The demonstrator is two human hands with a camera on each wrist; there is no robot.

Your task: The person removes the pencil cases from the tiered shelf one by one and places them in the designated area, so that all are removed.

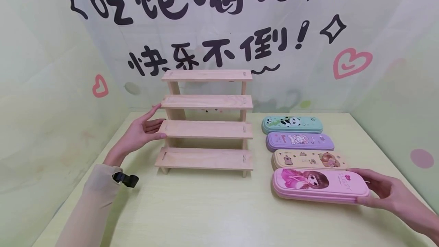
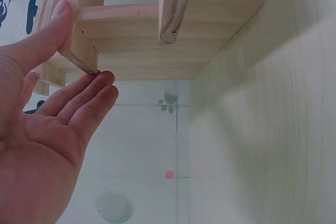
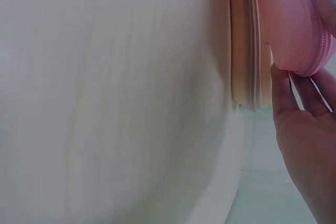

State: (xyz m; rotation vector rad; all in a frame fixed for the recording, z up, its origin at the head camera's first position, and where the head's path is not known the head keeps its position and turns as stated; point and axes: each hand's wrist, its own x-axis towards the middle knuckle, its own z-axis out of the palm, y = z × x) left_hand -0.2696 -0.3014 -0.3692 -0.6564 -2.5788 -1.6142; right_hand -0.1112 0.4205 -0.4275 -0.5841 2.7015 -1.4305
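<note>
A stepped wooden display rack (image 1: 205,129) with several light shelves stands on the table. My left hand (image 1: 138,134) holds its left side; the thumb touches the end of one shelf and the extended index finger reaches the shelf above. In the left wrist view, the left hand (image 2: 47,124) has thumb and fingertips on either side of a board end. My right hand (image 1: 394,195) grips the right end of a pink pencil case (image 1: 322,193) with a doll picture. The right wrist view shows this zippered pink case (image 3: 289,24) raised off the table, the right hand (image 3: 307,124) around its end.
Behind the pink case lie a beige pencil case (image 1: 310,154), a purple one (image 1: 324,142) and a mint-green panda one (image 1: 308,124), in a row right of the rack. A printed cloth (image 1: 302,64) backs the pale table (image 1: 212,209); side walls flank it.
</note>
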